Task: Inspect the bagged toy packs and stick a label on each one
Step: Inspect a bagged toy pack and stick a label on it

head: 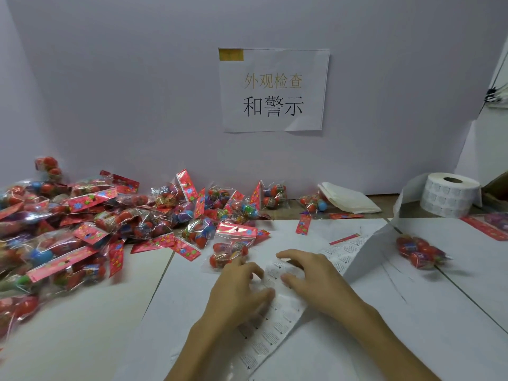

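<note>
Gently: my right hand pins the label strip, fingers spread. My left hand curls, grip unclear; I'd peel slowly.

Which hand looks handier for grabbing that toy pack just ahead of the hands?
Probably the left hand: its fingers lie right beside the toy pack, while the right hand rests on the label strip, farther off.

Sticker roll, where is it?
In the head view, the sticker roll stands far right on the table, near the back wall, behind the lone toy pack.
</note>
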`<state>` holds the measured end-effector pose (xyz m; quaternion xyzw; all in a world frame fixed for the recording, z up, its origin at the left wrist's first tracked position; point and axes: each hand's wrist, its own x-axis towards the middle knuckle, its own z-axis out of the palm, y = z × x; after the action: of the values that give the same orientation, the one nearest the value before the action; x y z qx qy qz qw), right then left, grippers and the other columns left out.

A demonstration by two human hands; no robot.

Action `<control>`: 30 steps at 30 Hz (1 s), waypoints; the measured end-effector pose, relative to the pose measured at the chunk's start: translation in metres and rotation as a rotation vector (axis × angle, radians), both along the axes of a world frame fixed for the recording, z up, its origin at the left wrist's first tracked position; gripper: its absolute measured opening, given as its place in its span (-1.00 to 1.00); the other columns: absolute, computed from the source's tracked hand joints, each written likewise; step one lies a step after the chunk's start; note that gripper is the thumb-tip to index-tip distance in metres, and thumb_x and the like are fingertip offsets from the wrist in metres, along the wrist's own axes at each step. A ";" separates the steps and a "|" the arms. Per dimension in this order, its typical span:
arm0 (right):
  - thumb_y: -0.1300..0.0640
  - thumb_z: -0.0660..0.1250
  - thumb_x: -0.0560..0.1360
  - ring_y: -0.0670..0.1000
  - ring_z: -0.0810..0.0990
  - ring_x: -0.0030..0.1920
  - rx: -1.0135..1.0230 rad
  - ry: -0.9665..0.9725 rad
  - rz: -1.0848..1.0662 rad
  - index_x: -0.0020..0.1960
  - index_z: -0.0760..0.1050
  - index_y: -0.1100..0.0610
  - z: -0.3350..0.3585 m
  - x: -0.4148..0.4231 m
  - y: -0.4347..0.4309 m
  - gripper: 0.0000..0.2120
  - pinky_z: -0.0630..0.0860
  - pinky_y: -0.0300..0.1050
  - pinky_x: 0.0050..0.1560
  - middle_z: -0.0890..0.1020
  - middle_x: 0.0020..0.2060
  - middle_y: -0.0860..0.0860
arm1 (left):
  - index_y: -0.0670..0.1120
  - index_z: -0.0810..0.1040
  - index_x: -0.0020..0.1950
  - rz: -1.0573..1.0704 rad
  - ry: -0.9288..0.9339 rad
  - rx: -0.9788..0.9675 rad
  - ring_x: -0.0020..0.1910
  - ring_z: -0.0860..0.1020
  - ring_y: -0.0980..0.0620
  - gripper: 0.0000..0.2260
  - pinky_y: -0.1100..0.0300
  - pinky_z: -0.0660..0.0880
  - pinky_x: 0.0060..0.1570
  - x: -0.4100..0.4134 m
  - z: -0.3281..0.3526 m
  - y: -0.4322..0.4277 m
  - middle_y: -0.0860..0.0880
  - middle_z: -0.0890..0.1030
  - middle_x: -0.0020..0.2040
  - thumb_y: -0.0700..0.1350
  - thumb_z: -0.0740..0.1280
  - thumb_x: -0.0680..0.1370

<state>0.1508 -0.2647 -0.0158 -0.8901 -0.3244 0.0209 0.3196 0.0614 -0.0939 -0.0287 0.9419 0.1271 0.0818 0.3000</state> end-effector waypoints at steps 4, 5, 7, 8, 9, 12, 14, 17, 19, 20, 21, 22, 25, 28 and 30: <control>0.01 0.45 0.53 -0.24 0.60 0.09 0.116 -0.017 -0.008 0.23 0.61 -0.15 0.010 0.001 0.000 -0.72 0.53 -0.28 0.14 0.62 0.03 -0.30 | -0.02 0.55 -0.05 0.009 -0.091 -0.484 -0.08 0.66 0.08 -0.88 0.20 0.63 -0.06 -0.002 0.011 0.002 0.02 0.66 0.00 -0.09 0.49 0.52; 0.02 0.45 0.53 -0.26 0.60 0.06 0.149 -0.034 -0.008 0.19 0.63 -0.13 0.010 0.001 0.000 -0.76 0.51 -0.32 0.12 0.63 0.00 -0.32 | -0.05 0.56 -0.05 -0.005 -0.083 -0.605 -0.08 0.69 0.05 -0.90 0.17 0.64 -0.02 -0.003 0.015 0.002 -0.03 0.70 -0.02 -0.14 0.47 0.54; 0.05 0.46 0.52 -0.32 0.58 0.02 0.203 -0.075 -0.003 0.13 0.66 -0.10 0.011 0.000 0.000 -0.81 0.44 -0.47 0.05 0.62 -0.06 -0.36 | -0.05 0.60 0.01 -0.018 -0.029 -0.747 -0.08 0.72 0.06 -0.92 0.17 0.63 0.02 -0.005 0.021 0.002 -0.04 0.74 -0.06 -0.19 0.44 0.56; 0.06 0.46 0.52 -0.34 0.57 0.02 0.213 -0.092 0.005 0.09 0.67 -0.09 0.011 0.000 0.001 -0.84 0.41 -0.52 -0.01 0.62 -0.08 -0.37 | -0.03 0.62 0.06 -0.027 0.005 -0.778 -0.07 0.72 0.06 -0.90 0.16 0.62 0.06 -0.006 0.023 0.002 -0.02 0.75 -0.07 -0.18 0.43 0.57; 0.08 0.47 0.52 -0.35 0.57 0.02 0.213 -0.104 0.012 0.05 0.67 -0.09 0.011 -0.001 0.001 -0.87 0.40 -0.55 -0.06 0.62 -0.10 -0.36 | 0.00 0.65 0.10 -0.045 0.032 -0.795 -0.05 0.72 0.07 -0.87 0.15 0.62 0.08 -0.006 0.024 0.002 0.01 0.75 -0.06 -0.16 0.43 0.57; 0.13 0.49 0.50 -0.31 0.57 0.00 0.219 -0.114 0.033 -0.06 0.67 -0.06 0.010 -0.003 0.002 -0.91 0.42 -0.52 -0.08 0.65 -0.16 -0.29 | 0.03 0.71 0.11 -0.084 0.037 -0.814 0.02 0.69 0.14 -0.87 0.26 0.51 0.04 -0.007 0.024 0.001 0.07 0.74 0.00 -0.08 0.42 0.58; 0.12 0.48 0.50 -0.28 0.58 0.00 0.212 -0.120 0.050 -0.06 0.66 -0.06 0.010 -0.003 0.001 -0.92 0.43 -0.49 -0.09 0.65 -0.16 -0.27 | 0.00 0.74 0.06 -0.072 0.002 -0.829 0.04 0.67 0.15 -0.88 0.27 0.45 0.04 -0.008 0.023 0.001 0.05 0.74 0.00 -0.09 0.42 0.58; 0.04 0.47 0.51 -0.23 0.59 0.01 0.194 -0.130 0.084 0.02 0.65 -0.10 0.009 -0.003 0.001 -0.90 0.44 -0.43 -0.08 0.66 -0.08 -0.26 | -0.06 0.75 0.04 -0.095 -0.038 -0.843 0.07 0.68 0.05 -0.88 0.29 0.48 0.05 -0.009 0.022 0.000 -0.04 0.74 0.00 -0.14 0.41 0.58; -0.09 0.47 0.50 -0.22 0.60 0.04 0.171 -0.108 0.111 0.12 0.63 -0.14 0.009 -0.004 0.002 -0.80 0.50 -0.36 0.01 0.66 -0.01 -0.25 | -0.07 0.74 0.04 -0.125 -0.061 -0.853 0.04 0.69 0.05 -0.89 0.37 0.51 -0.03 -0.010 0.023 0.000 -0.04 0.74 -0.01 -0.14 0.42 0.59; -0.14 0.46 0.50 -0.22 0.60 0.04 0.154 -0.111 0.115 0.13 0.63 -0.14 0.008 -0.005 0.003 -0.77 0.53 -0.30 0.05 0.66 0.01 -0.25 | -0.07 0.74 0.05 -0.133 -0.065 -0.860 0.02 0.70 0.07 -0.89 0.40 0.52 -0.07 -0.011 0.023 0.000 -0.04 0.75 -0.02 -0.13 0.42 0.59; -0.17 0.46 0.50 -0.21 0.60 0.04 0.142 -0.120 0.114 0.13 0.64 -0.13 0.008 -0.006 0.004 -0.75 0.54 -0.25 0.06 0.66 0.00 -0.25 | -0.06 0.74 0.05 -0.134 -0.064 -0.864 0.01 0.70 0.08 -0.89 0.42 0.52 -0.09 -0.011 0.023 0.000 -0.03 0.75 -0.02 -0.13 0.41 0.59; -0.17 0.46 0.49 -0.21 0.60 0.03 0.138 -0.129 0.109 0.12 0.65 -0.12 0.009 -0.007 0.004 -0.76 0.56 -0.21 0.06 0.66 -0.01 -0.25 | -0.05 0.74 0.05 -0.132 -0.062 -0.860 0.00 0.70 0.09 -0.88 0.43 0.52 -0.10 -0.011 0.024 -0.001 -0.02 0.75 -0.03 -0.14 0.41 0.60; -0.10 0.47 0.50 -0.19 0.62 -0.04 0.172 -0.143 0.076 0.03 0.68 -0.10 0.010 -0.007 0.004 -0.85 0.59 -0.13 -0.01 0.66 -0.08 -0.24 | -0.01 0.72 0.04 -0.119 -0.067 -0.785 -0.02 0.69 0.14 -0.86 0.41 0.52 -0.11 -0.010 0.023 -0.002 0.03 0.74 -0.06 -0.18 0.38 0.62; -0.03 0.50 0.49 -0.20 0.62 -0.10 0.207 -0.136 0.020 -0.05 0.70 -0.08 0.011 -0.005 0.003 -0.94 0.59 -0.20 -0.06 0.67 -0.12 -0.23 | 0.04 0.70 0.06 -0.126 -0.048 -0.730 -0.01 0.70 0.10 -0.83 0.30 0.59 -0.02 -0.008 0.022 -0.005 0.03 0.74 -0.04 -0.20 0.38 0.62; -0.01 0.51 0.49 -0.22 0.62 -0.10 0.204 -0.138 0.007 -0.06 0.69 -0.08 0.009 -0.004 0.004 -0.95 0.55 -0.29 -0.08 0.66 -0.12 -0.25 | 0.07 0.68 0.09 -0.118 -0.030 -0.735 -0.02 0.71 0.07 -0.83 0.20 0.62 0.02 -0.008 0.021 -0.006 0.03 0.75 -0.04 -0.18 0.38 0.62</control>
<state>0.1464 -0.2606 -0.0064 -0.8511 -0.3493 -0.0722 0.3853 0.0537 -0.0999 -0.0073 0.7756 0.0889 0.0272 0.6244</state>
